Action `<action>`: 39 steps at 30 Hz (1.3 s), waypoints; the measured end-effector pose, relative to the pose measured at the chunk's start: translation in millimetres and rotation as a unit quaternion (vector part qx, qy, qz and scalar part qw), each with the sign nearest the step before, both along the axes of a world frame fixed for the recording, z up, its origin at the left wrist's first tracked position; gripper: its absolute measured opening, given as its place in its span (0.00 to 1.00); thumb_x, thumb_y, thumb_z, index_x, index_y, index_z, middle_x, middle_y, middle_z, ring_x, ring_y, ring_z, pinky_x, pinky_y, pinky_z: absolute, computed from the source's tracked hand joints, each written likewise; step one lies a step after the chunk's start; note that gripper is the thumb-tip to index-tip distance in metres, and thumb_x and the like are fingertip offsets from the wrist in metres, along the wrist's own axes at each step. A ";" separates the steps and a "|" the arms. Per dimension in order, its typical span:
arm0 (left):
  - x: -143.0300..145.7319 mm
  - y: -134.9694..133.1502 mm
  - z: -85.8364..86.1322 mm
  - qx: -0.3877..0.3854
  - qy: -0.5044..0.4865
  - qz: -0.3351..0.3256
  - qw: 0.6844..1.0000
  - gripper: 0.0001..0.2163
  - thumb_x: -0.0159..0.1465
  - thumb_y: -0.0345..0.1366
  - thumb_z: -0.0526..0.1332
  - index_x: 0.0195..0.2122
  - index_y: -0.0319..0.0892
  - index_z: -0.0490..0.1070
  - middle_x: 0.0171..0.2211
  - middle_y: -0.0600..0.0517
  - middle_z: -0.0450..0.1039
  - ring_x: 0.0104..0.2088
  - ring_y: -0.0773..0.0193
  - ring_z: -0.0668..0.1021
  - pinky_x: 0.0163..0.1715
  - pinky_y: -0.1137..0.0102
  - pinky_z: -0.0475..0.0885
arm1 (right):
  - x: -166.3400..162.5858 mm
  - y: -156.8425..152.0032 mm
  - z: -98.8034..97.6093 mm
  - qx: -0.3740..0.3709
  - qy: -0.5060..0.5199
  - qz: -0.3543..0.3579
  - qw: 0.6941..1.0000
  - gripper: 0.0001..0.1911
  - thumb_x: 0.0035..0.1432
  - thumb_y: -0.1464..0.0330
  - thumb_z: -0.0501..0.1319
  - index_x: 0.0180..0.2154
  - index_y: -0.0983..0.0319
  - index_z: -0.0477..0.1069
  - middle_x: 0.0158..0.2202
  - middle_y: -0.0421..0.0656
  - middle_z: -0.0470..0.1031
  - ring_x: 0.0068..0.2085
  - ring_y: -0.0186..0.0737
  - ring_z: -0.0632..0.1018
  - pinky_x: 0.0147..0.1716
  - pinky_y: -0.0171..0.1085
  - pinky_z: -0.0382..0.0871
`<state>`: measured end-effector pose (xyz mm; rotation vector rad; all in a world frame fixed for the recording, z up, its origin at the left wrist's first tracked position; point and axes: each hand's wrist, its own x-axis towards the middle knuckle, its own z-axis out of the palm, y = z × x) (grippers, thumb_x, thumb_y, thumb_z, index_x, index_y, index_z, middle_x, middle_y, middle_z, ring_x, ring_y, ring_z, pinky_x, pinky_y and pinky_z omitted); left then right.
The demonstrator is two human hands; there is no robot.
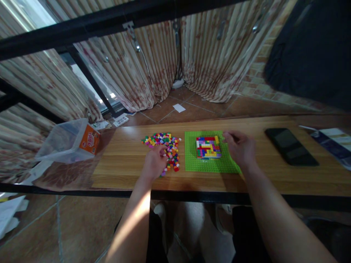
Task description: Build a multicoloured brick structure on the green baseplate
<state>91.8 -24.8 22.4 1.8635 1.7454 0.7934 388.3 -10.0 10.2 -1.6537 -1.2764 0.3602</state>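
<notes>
The brick block (208,148) lies between left hand (155,161) and right hand (241,149), both grips unclear.

Flat plastic studded baseplate (192,166): bright lime green all over. Low rectangular plastic-brick build (208,148): patchwork of red, yellow, purple, blue, white, green. Loose heap of tiny plastic bricks (172,152): random mix, red, orange, yellow, green, blue, purple, white. Long wooden tabletop (117,157): honey brown, lengthwise grain streaks. Translucent plastic box (61,140): colourless, orange label, white lettering. Pleated fabric curtains (156,62): cream, rusty-red blotches. Flat rectangular device (290,146): black. Tiled floor (90,219): brown, paler grout lines.
</notes>
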 end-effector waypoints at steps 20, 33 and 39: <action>27.1 -7.2 10.4 -0.084 -0.366 -0.082 0.923 0.17 0.53 0.36 0.68 0.44 0.39 0.72 0.34 0.50 0.78 0.35 0.64 0.79 0.37 0.68 0.74 | -123.8 -25.5 -0.2 -0.030 0.292 0.266 0.918 0.12 0.52 0.58 0.63 0.31 0.59 0.79 0.24 0.39 0.77 0.25 0.35 0.73 0.26 0.34 0.65; 11.1 -6.7 15.3 -0.072 -0.363 -0.090 0.925 0.12 0.51 0.32 0.68 0.37 0.39 0.72 0.33 0.50 0.79 0.33 0.64 0.80 0.36 0.71 0.74 | -140.5 -23.7 1.8 -0.122 0.447 0.268 0.845 0.19 0.43 0.53 0.69 0.24 0.64 0.77 0.19 0.38 0.69 0.22 0.30 0.65 0.22 0.32 0.59; 2.1 0.3 4.9 -0.065 -0.303 0.009 0.951 0.14 0.51 0.30 0.66 0.40 0.38 0.72 0.30 0.52 0.78 0.31 0.64 0.79 0.35 0.69 0.74 | -141.4 -20.6 -9.2 -0.062 0.205 0.238 0.947 0.09 0.55 0.63 0.64 0.33 0.61 0.81 0.29 0.43 0.79 0.29 0.38 0.75 0.32 0.37 0.69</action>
